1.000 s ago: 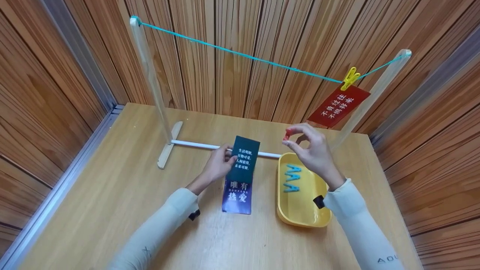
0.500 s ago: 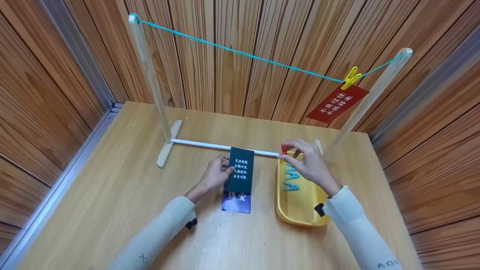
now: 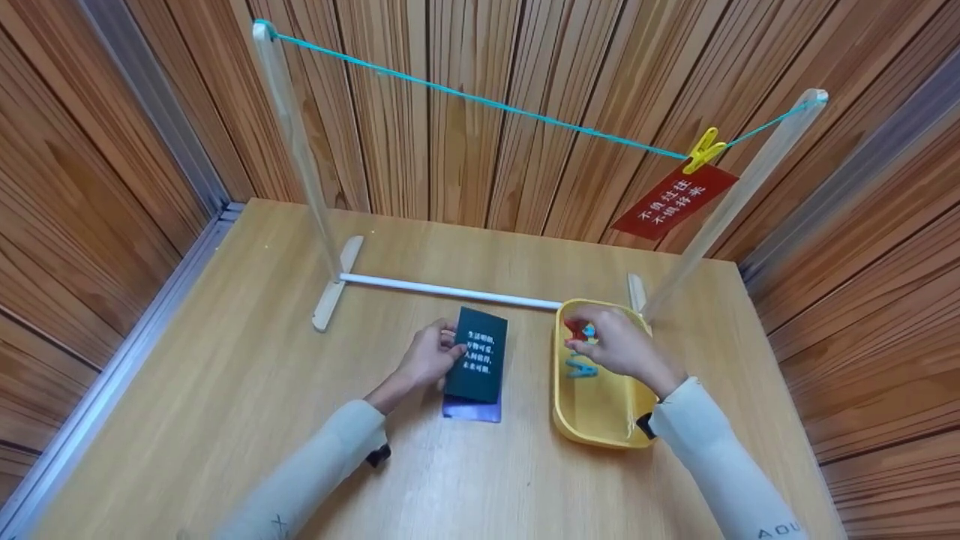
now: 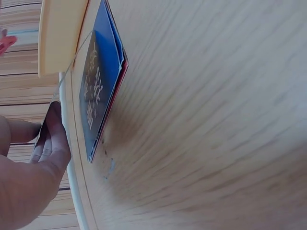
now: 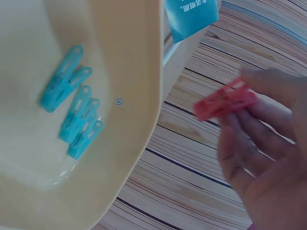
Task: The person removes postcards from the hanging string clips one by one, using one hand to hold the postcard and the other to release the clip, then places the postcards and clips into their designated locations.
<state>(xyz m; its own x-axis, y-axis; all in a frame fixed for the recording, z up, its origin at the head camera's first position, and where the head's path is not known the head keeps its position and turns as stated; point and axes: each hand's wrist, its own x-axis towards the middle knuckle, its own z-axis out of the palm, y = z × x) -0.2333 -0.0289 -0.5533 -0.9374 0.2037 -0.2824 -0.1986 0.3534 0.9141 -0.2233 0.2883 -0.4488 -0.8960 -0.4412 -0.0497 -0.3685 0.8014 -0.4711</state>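
My left hand point(image 3: 429, 352) pinches the left edge of a dark green card point(image 3: 481, 375) with white writing. Under it, a purple-blue card point(image 3: 472, 411) tops a small pile lying on the table; the left wrist view shows the pile's blue edge point(image 4: 108, 43). Between thumb and fingertips, my right hand point(image 3: 622, 341) holds a red clothespin point(image 5: 225, 100) above the yellow tray point(image 3: 559, 405). Three blue clothespins point(image 5: 79, 115) lie in that tray, partly covered by the hand in the head view.
A turquoise string point(image 3: 480, 100) spans two wooden posts behind the hands. On its right part a yellow clothespin point(image 3: 705, 152) holds a hanging red card point(image 3: 667, 206). A white rod point(image 3: 450, 291) joins the posts' feet along the table point(image 3: 337, 435).
My right hand has lowered the red clothespin from beyond the tray to over it. My left hand has drawn the dark green card down toward me, covering more of the purple-blue card.
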